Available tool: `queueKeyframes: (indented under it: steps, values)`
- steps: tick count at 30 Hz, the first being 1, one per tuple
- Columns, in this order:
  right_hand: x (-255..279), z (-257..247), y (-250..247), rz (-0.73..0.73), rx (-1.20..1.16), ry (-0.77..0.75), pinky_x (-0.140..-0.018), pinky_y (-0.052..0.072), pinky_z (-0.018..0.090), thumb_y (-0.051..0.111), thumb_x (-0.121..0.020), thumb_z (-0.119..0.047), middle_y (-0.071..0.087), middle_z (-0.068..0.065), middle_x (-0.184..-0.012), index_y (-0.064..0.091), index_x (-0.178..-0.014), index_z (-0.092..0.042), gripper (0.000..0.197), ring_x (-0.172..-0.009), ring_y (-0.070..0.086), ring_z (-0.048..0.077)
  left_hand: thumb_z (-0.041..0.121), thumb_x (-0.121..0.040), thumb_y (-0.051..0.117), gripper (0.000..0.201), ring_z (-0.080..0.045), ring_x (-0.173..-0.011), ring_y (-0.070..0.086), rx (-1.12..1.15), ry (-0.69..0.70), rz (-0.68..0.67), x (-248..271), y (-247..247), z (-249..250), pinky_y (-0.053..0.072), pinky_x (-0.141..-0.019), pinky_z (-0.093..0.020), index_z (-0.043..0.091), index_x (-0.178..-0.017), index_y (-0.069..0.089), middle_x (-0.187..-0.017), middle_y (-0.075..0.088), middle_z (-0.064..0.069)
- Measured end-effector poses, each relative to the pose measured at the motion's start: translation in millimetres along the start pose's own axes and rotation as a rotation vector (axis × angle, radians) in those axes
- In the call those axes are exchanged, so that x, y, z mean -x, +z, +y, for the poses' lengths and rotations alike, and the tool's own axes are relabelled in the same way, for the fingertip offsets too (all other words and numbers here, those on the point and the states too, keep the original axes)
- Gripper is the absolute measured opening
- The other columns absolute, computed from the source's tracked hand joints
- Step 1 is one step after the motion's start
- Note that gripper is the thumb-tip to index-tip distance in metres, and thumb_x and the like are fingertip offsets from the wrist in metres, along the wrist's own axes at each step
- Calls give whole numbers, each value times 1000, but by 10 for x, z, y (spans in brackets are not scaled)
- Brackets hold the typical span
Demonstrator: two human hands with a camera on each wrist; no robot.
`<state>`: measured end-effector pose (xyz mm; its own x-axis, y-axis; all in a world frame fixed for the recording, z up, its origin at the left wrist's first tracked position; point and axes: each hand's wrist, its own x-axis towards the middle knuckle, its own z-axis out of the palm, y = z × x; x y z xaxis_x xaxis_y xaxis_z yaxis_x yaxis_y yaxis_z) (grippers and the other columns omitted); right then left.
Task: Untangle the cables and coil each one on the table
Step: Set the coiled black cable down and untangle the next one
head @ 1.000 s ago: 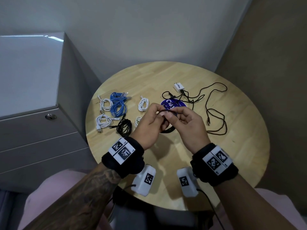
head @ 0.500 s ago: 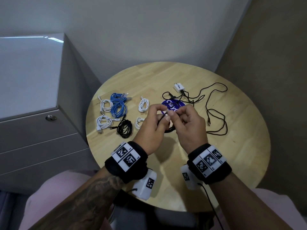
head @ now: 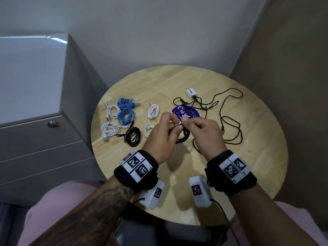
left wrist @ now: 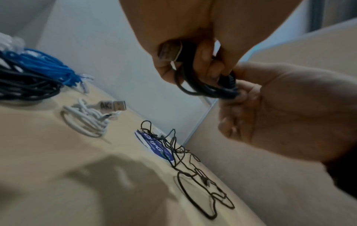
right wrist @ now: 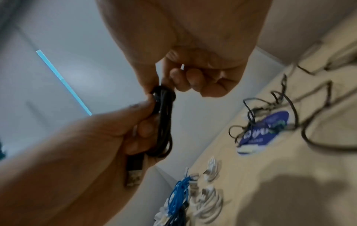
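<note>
Both hands are raised over the round wooden table, sharing one coiled black cable. The grip of the left hand is curled round the coil, its USB plug lying against the palm; the grip of the right hand pinches the coil's top between thumb and fingertips. From the head view most of the coil is hidden behind the fingers, and both wrist views are blurred, so how the cable's end is tucked cannot be made out. A blue round sticker lies partly hidden behind the hands. To the right a thin black cable sprawls loose, running to a small white adapter. On the left lie finished coils: blue cables, white cables and a black coil. A grey drawer cabinet stands left of the table, cut off by the frame edge. Compared with half a second earlier, the right wrist has swung outward and more loose cable hangs below that hand.
</note>
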<state>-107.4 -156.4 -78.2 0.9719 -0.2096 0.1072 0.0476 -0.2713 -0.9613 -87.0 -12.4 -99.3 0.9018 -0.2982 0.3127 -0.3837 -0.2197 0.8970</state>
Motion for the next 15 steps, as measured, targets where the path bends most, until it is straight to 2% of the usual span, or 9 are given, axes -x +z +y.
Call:
queueKeyframes:
  steps: [2, 3, 6, 9, 11, 13, 15]
  values:
    - [-37, -6, -28, 110, -107, 52, -67, 47, 21, 64, -98, -27, 71, 6, -73, 76, -77, -10, 30, -62, 58, 5, 20, -100, 50, 13, 3, -61, 48, 33, -54, -41, 7, 38, -18, 36, -63, -16, 14, -111, 50, -66, 59, 21]
    - [-60, -6, -32, 173, -185, 95, -65, 45, 22, 63, -99, -26, 71, 8, -74, 75, -75, -10, 31, -58, 55, 4, 24, -100, 49, 18, 4, -66, 50, 81, -98, -62, 9, 67, -33, 38, -67, -17, 15, -114, 54, -70, 60, 21]
    - [-138, 5, -52, 303, -350, 190, -62, 39, 19, 60, -100, -21, 68, -1, -68, 69, -73, -9, 31, -49, 51, -3, 35, -93, 46, 32, -4, -75, 54, 175, -214, -112, 28, 145, -69, 43, -76, -24, 17, -113, 64, -76, 61, 15]
    - [-171, -3, -63, 333, -398, 230, -61, 38, 20, 61, -100, -19, 66, -8, -61, 69, -73, -9, 30, -46, 51, -3, 32, -92, 47, 27, -9, -76, 53, 248, -274, -145, 45, 167, -86, 44, -79, -25, 21, -108, 66, -78, 60, 6]
    - [-171, -1, -41, 332, -403, 245, -59, 38, 18, 61, -100, -20, 66, -10, -59, 69, -73, -9, 30, -44, 50, -3, 23, -98, 48, 20, -7, -73, 53, 281, -286, -132, 49, 173, -79, 44, -76, -20, 19, -107, 65, -77, 59, 5]
    - [-160, 14, -7, 314, -373, 226, -58, 39, 18, 59, -101, -24, 61, -13, -54, 69, -74, -10, 32, -45, 49, -2, 10, -102, 46, 19, -3, -63, 49, 330, -308, -64, 52, 178, -70, 42, -65, -13, 9, -108, 64, -70, 55, 6]
    - [-149, 39, 9, 231, -278, 171, -62, 43, 22, 57, -102, -31, 59, -12, -58, 71, -77, -16, 33, -55, 51, 1, 6, -102, 45, 19, -2, -55, 46, 379, -344, 10, 59, 170, -81, 38, -56, -12, 6, -106, 64, -64, 52, 4]
